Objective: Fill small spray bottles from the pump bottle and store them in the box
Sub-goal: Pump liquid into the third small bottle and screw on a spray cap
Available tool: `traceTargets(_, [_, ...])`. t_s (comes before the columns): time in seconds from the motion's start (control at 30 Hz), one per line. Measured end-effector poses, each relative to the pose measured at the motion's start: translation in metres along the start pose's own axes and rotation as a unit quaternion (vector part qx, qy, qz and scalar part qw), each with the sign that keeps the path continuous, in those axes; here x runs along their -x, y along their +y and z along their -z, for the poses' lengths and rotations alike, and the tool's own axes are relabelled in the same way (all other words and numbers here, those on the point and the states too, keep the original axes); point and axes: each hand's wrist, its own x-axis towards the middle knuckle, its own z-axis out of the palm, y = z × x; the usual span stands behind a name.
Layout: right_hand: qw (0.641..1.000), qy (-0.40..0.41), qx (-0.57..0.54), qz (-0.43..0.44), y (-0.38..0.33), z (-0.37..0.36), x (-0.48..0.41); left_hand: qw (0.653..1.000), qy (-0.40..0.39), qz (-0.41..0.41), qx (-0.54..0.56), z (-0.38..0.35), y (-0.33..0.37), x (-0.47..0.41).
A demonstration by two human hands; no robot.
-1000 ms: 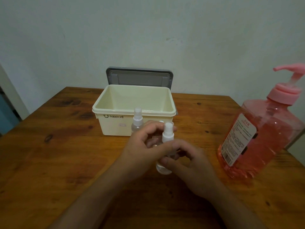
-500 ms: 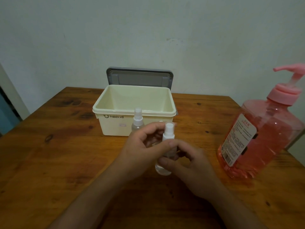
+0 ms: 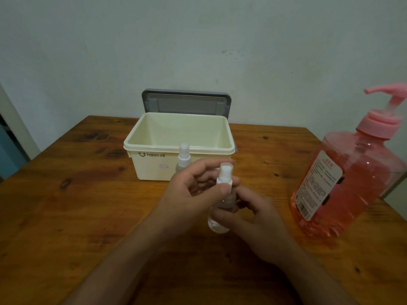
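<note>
Before the open box [image 3: 154,148], my left hand [image 3: 187,194] pinches the spray bottle [image 3: 220,208] at its white top while my right hand [image 3: 253,219] fingers clasp its clear body.

Two bare arms come up from the bottom of the frame. No sleeves show. The left hand [image 3: 189,192] and right hand [image 3: 259,221] wear no rings or gloves.

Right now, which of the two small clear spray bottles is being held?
The nearer small clear spray bottle, gripped by the left hand and right hand. The other bottle stands untouched against the cream plastic box.
</note>
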Motion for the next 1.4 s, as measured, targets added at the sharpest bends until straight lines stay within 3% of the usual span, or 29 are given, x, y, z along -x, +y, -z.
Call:
traceTargets(0.93, [0.999,-0.005,-0.038,0.006,-0.0024,-0.0004,-0.0001,0.997,0.058,-0.01,-0.041,0.0022,-0.0049,-0.0025])
traceTargets(1.4, [0.998,-0.016,-0.064,0.013,-0.0071,0.0006,0.0023,0.998,0.035,-0.054,-0.028,-0.0005,-0.0035,0.0])
